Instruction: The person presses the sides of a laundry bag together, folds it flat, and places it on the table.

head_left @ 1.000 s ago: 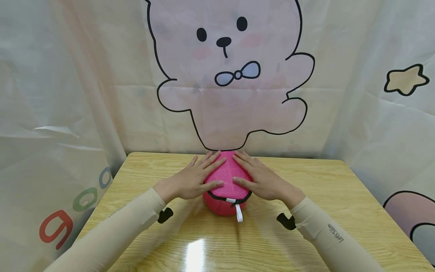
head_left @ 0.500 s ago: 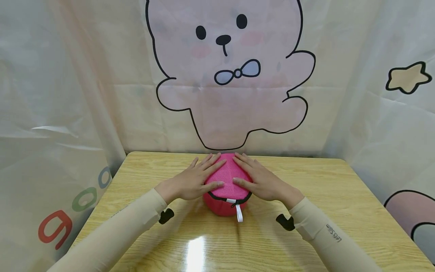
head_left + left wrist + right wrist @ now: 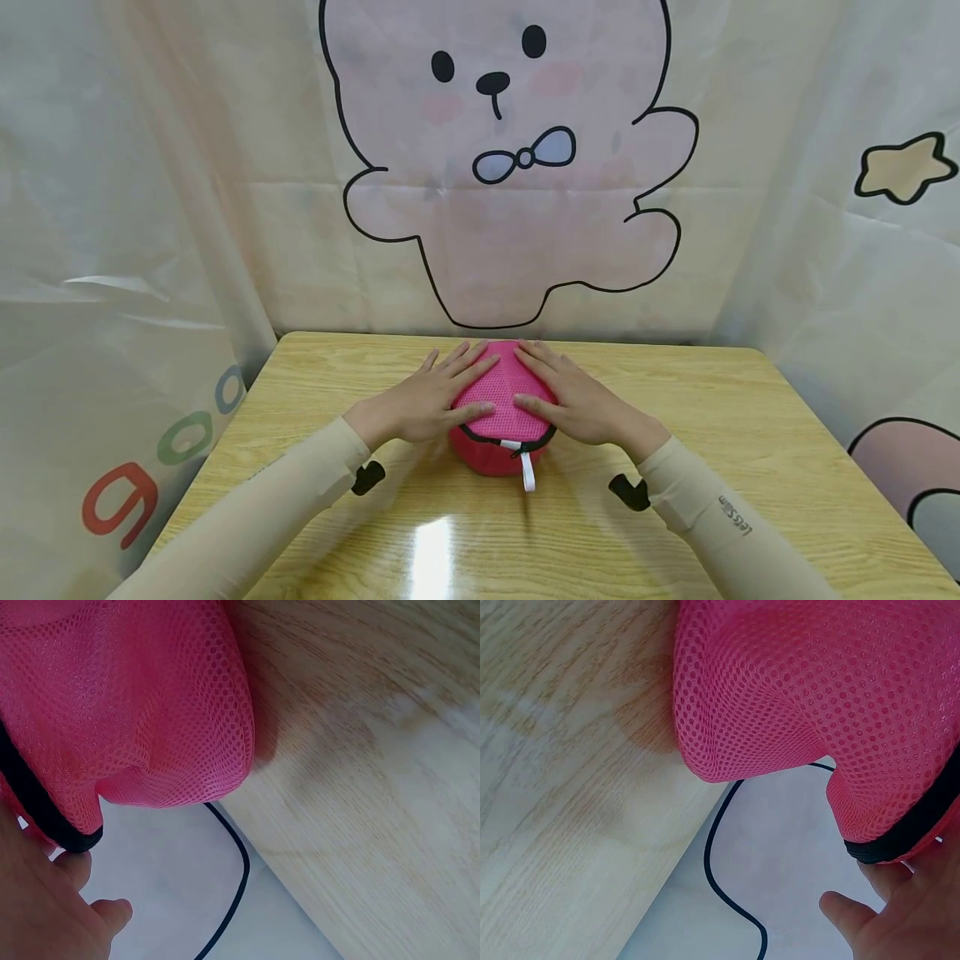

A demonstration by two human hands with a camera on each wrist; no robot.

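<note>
A pink mesh bag (image 3: 504, 387) with a black trimmed rim stands on the wooden table, a white tag (image 3: 528, 472) dangling from its zip at the front. Flat on its top from the left lies my left hand (image 3: 423, 405), fingers straight and spread. My right hand (image 3: 592, 406) rests on it from the right in the same way, the two thumbs a short gap apart. Close up in the left wrist view, the bag's mesh side (image 3: 150, 697) bulges and creases below the black band. The right wrist view shows my right fingertips (image 3: 846, 911) just beyond that band.
The wooden table (image 3: 675, 417) ends at a back edge close behind the bag. A printed curtain (image 3: 300, 275) with a bear drawing hangs behind, and more curtain encloses both sides. In the left wrist view a black cord (image 3: 244, 870) curves past the table edge.
The hands and the bag stay in place. Only the head view shifts a little, with the bear drawing sliding slightly upward.
</note>
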